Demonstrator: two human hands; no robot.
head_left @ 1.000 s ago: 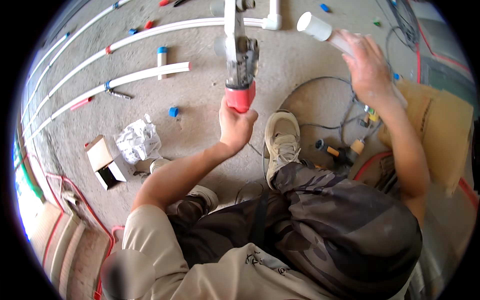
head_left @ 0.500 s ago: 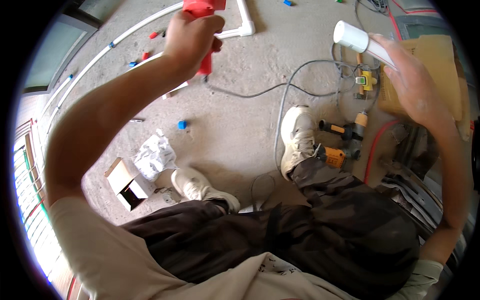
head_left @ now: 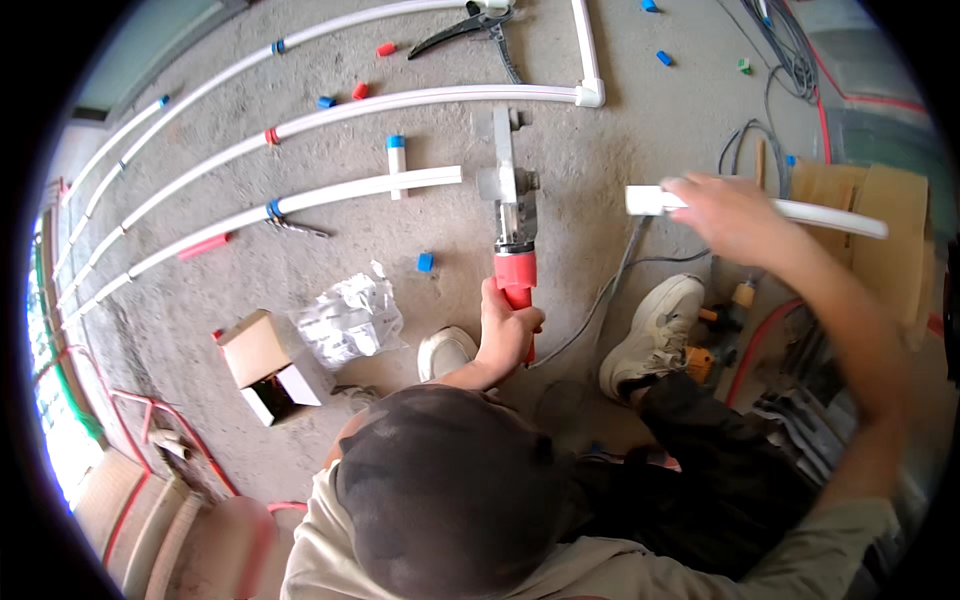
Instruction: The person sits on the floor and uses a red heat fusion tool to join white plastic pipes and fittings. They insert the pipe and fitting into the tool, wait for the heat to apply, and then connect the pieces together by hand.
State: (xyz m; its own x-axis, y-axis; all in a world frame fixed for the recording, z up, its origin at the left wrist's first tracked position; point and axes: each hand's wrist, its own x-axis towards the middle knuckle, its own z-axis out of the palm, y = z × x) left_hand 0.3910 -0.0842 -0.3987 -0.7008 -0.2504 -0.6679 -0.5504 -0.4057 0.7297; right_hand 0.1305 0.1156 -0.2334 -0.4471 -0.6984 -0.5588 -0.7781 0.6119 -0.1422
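Left hand [head_left: 507,325] wraps closed around the red handle of the pipe welder [head_left: 512,215], which lies on the concrete floor [head_left: 600,150] pointing to 12 o'clock. Right hand [head_left: 735,215], fingers closed, grips 1 white pipe [head_left: 830,215] at 3 o'clock of the welder, its end apart from the head. Risk: likely hot head burns a finger, or a skewed pipe end makes a bad joint. Cord [head_left: 600,300] by the shoe [head_left: 650,335] could snag.

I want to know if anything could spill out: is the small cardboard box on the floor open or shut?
Open. The cardboard box lies on the concrete floor with its flap up and its dark inside showing.
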